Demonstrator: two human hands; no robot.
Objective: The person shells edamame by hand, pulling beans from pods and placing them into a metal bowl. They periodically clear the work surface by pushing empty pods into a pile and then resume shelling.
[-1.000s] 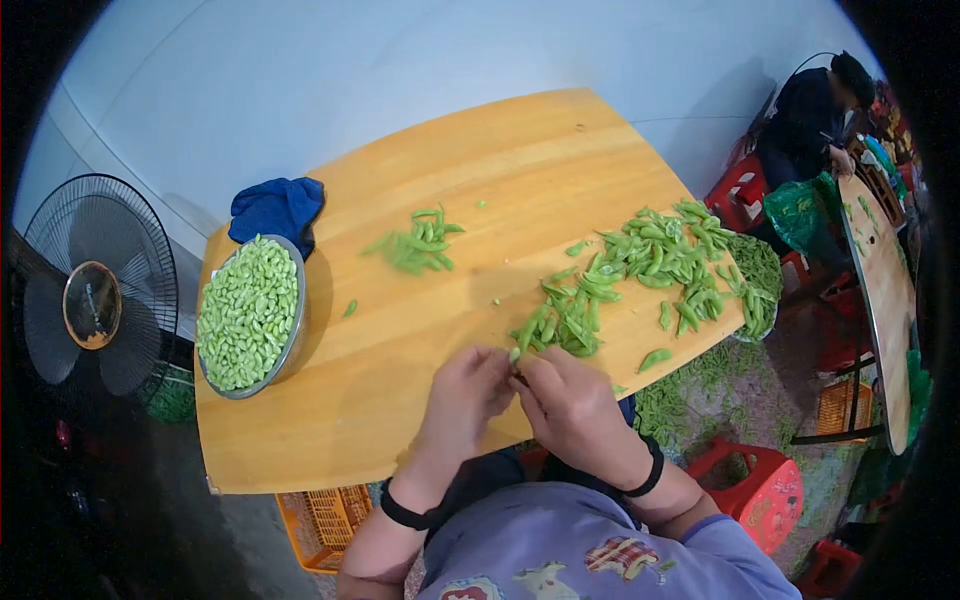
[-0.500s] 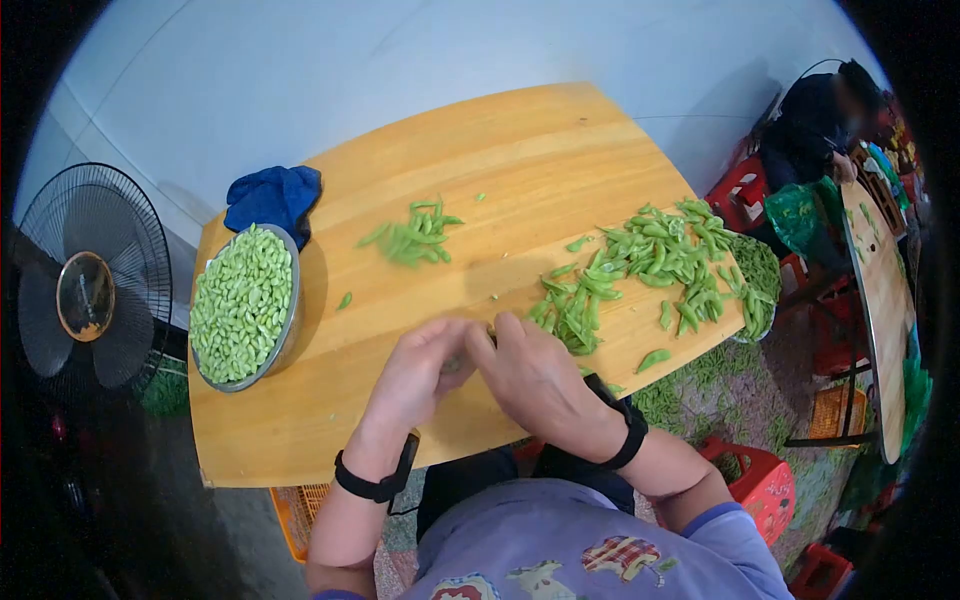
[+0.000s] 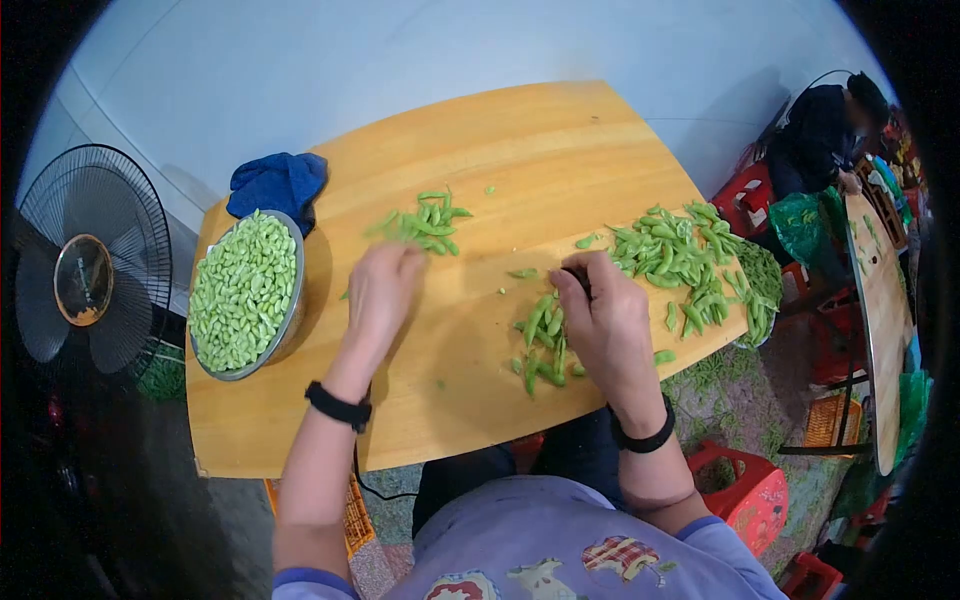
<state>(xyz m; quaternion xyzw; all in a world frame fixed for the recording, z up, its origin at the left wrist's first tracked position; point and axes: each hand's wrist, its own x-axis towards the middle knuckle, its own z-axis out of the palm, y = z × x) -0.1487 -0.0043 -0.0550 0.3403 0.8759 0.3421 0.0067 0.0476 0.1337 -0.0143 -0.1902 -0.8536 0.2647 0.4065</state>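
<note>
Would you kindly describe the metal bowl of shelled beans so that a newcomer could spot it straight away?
Start at the wooden table and go to its left edge, near the standing fan. The metal bowl sits there just in front of a blue cloth, to the left of the left hand. Unlike the loose pod piles on the tabletop, it is heaped with small, pale green shelled beans.

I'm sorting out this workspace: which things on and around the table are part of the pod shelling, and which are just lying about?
In use:
left hand by small pile of pods
right hand at large heap of pods
bowl of shelled beans
wooden table

Lying about:
blue cloth
fan
red stool
</note>
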